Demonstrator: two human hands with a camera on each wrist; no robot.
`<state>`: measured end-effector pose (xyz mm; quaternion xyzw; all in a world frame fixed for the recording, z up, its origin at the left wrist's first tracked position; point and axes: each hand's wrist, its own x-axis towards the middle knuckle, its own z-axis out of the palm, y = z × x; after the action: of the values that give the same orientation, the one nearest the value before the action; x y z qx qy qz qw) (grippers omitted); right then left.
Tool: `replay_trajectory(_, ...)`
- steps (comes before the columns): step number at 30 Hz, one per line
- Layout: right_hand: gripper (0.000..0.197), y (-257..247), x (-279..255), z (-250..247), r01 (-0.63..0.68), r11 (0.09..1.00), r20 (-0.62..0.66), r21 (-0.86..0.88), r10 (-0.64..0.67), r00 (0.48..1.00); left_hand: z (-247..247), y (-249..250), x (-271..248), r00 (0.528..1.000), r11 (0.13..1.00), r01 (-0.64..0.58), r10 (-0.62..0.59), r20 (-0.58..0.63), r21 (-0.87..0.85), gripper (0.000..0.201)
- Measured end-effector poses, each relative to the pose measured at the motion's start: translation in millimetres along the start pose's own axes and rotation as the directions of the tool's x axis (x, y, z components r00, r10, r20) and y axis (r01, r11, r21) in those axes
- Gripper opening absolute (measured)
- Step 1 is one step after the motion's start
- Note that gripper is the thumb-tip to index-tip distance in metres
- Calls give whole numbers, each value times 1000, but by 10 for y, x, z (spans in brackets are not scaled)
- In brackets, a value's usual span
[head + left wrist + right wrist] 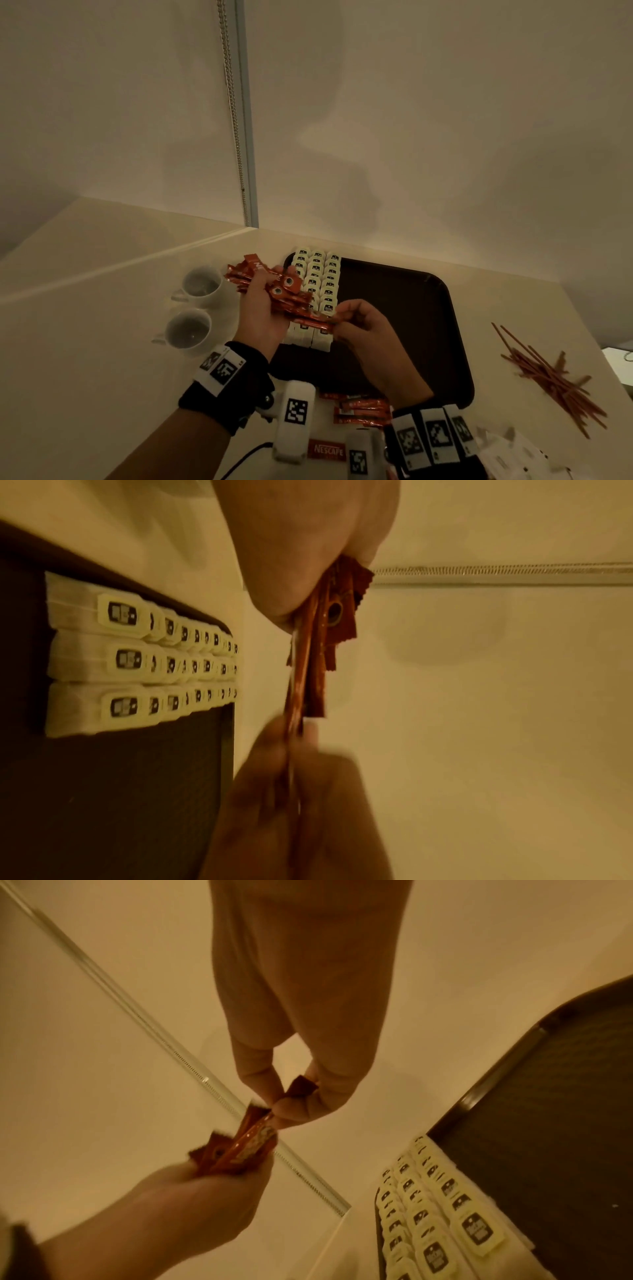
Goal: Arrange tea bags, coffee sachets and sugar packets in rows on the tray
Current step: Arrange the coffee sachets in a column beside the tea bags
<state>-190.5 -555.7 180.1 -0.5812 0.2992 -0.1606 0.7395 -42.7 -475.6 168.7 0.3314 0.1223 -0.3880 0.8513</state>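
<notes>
Head view: the left hand [261, 308] grips a loose, fanned bunch of coffee sachets [274, 284] above the near-left part of the tray [411, 308]. The right hand [370, 329] pinches the end of one sachet [317, 320] at the bottom of the bunch. Both hover directly over the three rows of tea bags [317, 284] along the tray's left side. Risk noted: the bunch is splayed, not squared; pulling one sachet out could drag others loose onto the tea bags and knock the rows crooked. More sachets [363, 409] lie on the table in front of the tray; thin brown sticks [555, 380], probably sugar, are heaped well to the right. Two cups [195, 308] stand to the left.

Left wrist view: the left hand [308, 547] is closed round the sachets [318, 642], which hang edge-on. The right hand's fingers [291, 791], blurred, nip the lowest strip. The tea bags [137, 658] sit tidy and overlapping. Second risk: a low sweep of either hand would shift them.

Right wrist view: the right hand [301, 1015] is narrowed to a thumb-and-finger pinch on a sachet end [299, 1089]. The left hand [192, 1199] clamps the bunch [240, 1148]. No sachet is on the tray yet.
</notes>
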Motion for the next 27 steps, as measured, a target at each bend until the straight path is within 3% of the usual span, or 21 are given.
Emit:
replay_trajectory(2,20,-52,-36,-130,37,997,-2,-70,-37,999,-28,149,59,999,999,-33,34,-16,40,10)
replay_trajectory(5,21,-160,-35,-258,145,958,14,-247,-146,989,2,300,31,997,965,-31,10,79,259,11)
replay_trajectory(8,21,-254,10,-283,230,904,1,-360,-246,969,36,314,4,981,869,-55,-43,187,492,22)
replay_trajectory(12,21,-372,60,-329,284,884,7,-372,-303,953,29,217,-3,970,744,-135,-36,241,655,22)
replay_trajectory(15,20,-410,105,-332,229,932,1,-282,-238,971,42,120,-40,946,731,-150,-90,313,666,34)
replay_trajectory(18,15,-376,148,-317,143,981,-61,-134,-153,986,78,45,-62,934,730,-180,-84,348,659,28)
replay_trajectory(22,11,-287,228,-277,13,995,-162,-100,-30,986,71,-20,-70,928,705,-226,-55,369,672,22)
replay_trajectory(27,16,-237,272,-222,-182,983,-131,27,184,974,91,-97,-94,929,682,-249,-34,369,687,29)
